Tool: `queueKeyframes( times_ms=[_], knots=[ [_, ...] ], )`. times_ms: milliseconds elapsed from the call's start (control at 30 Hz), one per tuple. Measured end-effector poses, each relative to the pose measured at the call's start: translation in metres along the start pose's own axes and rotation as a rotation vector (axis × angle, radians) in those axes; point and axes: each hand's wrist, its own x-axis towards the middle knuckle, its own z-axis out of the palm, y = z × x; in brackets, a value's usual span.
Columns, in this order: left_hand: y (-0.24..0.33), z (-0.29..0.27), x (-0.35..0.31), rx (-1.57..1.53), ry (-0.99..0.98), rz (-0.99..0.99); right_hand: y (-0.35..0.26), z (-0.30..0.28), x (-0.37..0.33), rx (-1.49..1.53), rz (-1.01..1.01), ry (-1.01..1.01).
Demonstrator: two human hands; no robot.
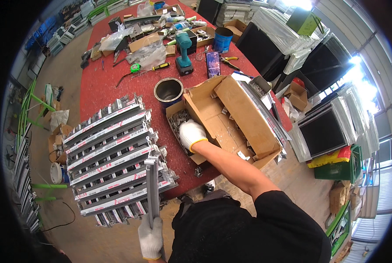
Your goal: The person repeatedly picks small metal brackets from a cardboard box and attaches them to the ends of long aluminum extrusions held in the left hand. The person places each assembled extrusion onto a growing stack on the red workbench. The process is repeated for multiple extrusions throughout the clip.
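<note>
My left hand (151, 240), in a white knit glove, is wrapped round the lower end of a long grey metal profile (152, 188). That profile stands lengthwise before me, its far end beside a stack of grey profiles (110, 160) with white and red printed strips, laid crosswise in layers. My right hand (192, 135), also gloved, reaches into a small cardboard box (175, 108) of small metal fittings (178, 118). Its fingers are down among the fittings and hidden. Next to it lies a larger open cardboard box (209, 118) with a few small pieces inside.
On the red table (117, 85) stand a dark can (168, 90), a teal cordless drill (183, 52), a phone (213, 64), yellow-handled pliers (230, 62) and a blue tin (222, 40). Plastic bags and bottles clutter the far end. Wrapped dark panels (321, 136) lean at the right.
</note>
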Motion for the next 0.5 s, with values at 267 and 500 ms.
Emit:
queueKeyframes(
  times_ms=[267,500],
  knots=[
    [0.005,0.008,0.0,0.011,-0.041,-0.008,0.006,-0.007,0.011,0.082,-0.087,-0.24],
    [0.015,0.01,-0.002,-0.001,-0.018,-0.01,0.011,-0.028,-0.002,0.348,-0.029,-0.077]
  ],
)
